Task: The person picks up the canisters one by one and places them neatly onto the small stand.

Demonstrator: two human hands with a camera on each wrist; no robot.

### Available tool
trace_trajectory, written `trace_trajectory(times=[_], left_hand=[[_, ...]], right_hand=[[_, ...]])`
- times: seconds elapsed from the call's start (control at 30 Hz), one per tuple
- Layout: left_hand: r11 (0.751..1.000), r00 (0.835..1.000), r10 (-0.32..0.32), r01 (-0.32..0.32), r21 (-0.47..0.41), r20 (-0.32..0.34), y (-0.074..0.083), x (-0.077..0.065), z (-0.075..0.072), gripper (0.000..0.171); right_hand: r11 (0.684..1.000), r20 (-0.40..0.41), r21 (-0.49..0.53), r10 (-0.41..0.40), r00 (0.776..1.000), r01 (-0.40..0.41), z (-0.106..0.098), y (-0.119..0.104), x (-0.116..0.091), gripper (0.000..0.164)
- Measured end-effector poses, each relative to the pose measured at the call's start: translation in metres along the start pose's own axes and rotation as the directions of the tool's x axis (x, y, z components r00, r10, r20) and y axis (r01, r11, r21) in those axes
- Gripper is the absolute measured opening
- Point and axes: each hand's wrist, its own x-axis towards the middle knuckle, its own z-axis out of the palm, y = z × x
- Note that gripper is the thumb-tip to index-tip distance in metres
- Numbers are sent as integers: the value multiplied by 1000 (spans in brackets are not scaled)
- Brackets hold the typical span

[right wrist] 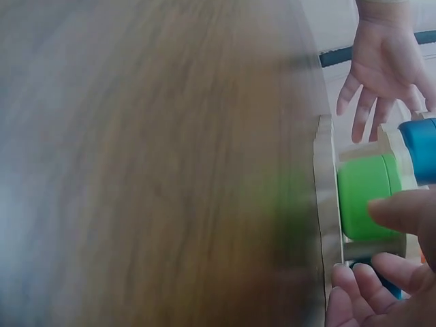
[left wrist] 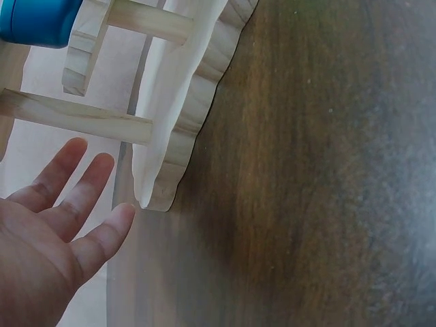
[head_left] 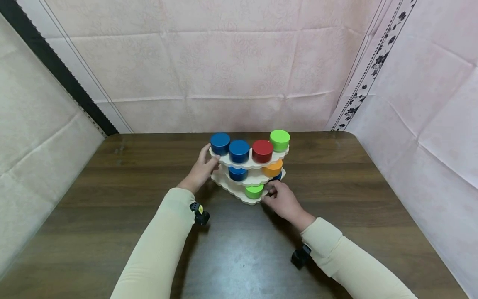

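A three-tier wooden stand (head_left: 232, 189) with scalloped edges bears coloured cylinders. On top are two blue ones (head_left: 239, 152), a red one (head_left: 262, 152) and a light green one (head_left: 279, 141). The middle tier carries a blue (head_left: 237, 174) and an orange cylinder (head_left: 273, 169). On the bottom tier sits a green cylinder (right wrist: 366, 197), with a dark blue one (right wrist: 390, 281) behind it. My left hand (head_left: 203, 167) touches the top tier's left edge, its lower fingers spread. My right hand (head_left: 282, 200) is at the bottom tier's right, thumb over the green cylinder, fingers loosely bent beside the dark blue one.
The stand rests on a dark brown wooden table (head_left: 130, 199), towards its far edge. Wooden posts (left wrist: 82, 117) join the tiers. Pale cloth (head_left: 231, 66) hangs behind and at both sides. A small black device (head_left: 301, 256) is strapped to each wrist.
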Motion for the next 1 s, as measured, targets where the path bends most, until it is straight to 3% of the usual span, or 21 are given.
trace_trajectory(times=[0.23, 0.53, 0.77, 0.87, 0.93, 1.0], left_hand=[[1000, 1000, -1, 1, 22, 1, -3, -3, 1, 68], [993, 1000, 28, -29, 117, 3, -6, -8, -3, 74], [977, 998, 37, -26, 211, -51, -18, -33, -14, 83], [931, 991, 102, -63, 360, -91, -22, -48, -20, 83], [865, 983, 144, -70, 496, -112, -25, -58, -25, 83], [774, 977, 171, -55, 631, -125, -28, -68, -30, 84]], right_hand=[[997, -21, -71, -7, 1000, 5, -16, 4, -14, 37], [972, -104, -234, -55, 993, 29, -60, 16, -22, 47], [945, -117, -325, -77, 990, 35, -90, 20, -24, 69], [917, -136, -397, -104, 985, 42, -102, 20, -25, 74], [894, -142, -446, -116, 983, 41, -110, 21, -25, 77], [868, -145, -495, -126, 981, 38, -117, 23, -26, 79]])
